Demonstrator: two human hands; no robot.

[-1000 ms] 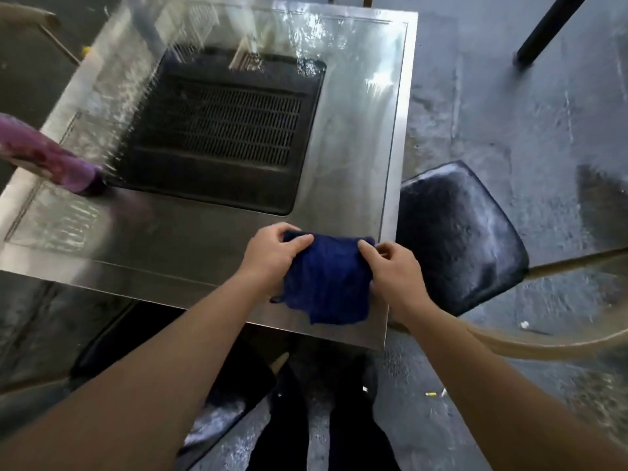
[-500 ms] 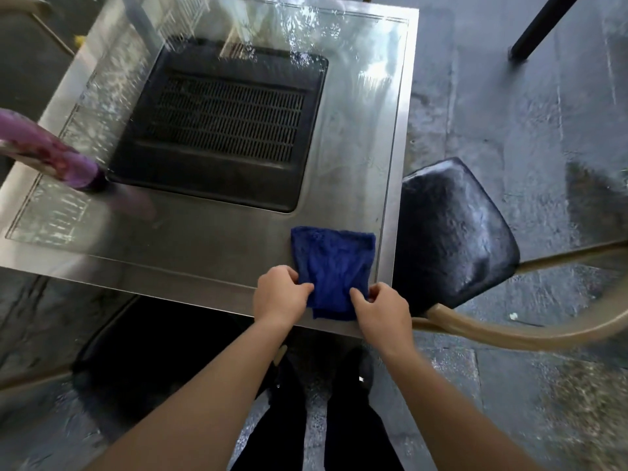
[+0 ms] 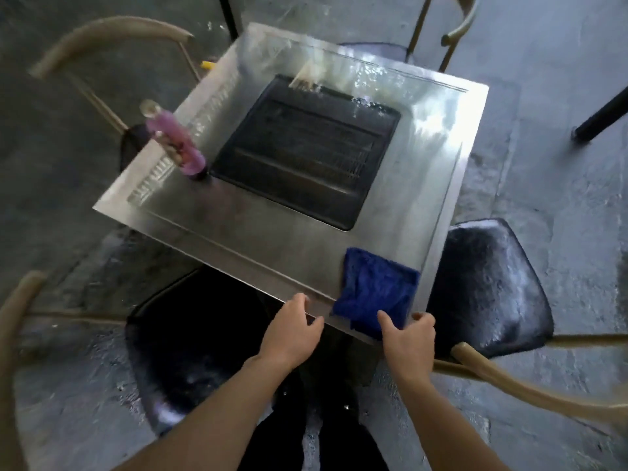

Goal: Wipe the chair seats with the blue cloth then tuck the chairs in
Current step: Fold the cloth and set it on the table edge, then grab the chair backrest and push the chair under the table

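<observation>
The folded blue cloth point(image 3: 377, 294) lies on the near right corner of the steel table point(image 3: 272, 246), its lower edge hanging over the rim. My right hand point(image 3: 406, 341) is at that lower edge, thumb touching the cloth, fingers loosely curled. My left hand point(image 3: 292, 331) hovers at the table's near edge just left of the cloth, fingers apart, holding nothing. A black chair seat point(image 3: 489, 290) sits to the right of the table, partly under it. Another black seat point(image 3: 190, 348) is at the near left, partly under the table.
A purple bottle point(image 3: 176, 141) stands on the table's left side beside the dark grill inset point(image 3: 306, 151). Tan curved chair backs are at the far left point(image 3: 102, 35), near left point(image 3: 13, 334) and near right point(image 3: 530, 392). A fourth chair stands behind the table point(image 3: 455, 32). Wet grey floor all around.
The cloth has been laid flat on the table corner and my left hand has let go of it. Both hands pulled back to the table edge. The view has tilted and widened.
</observation>
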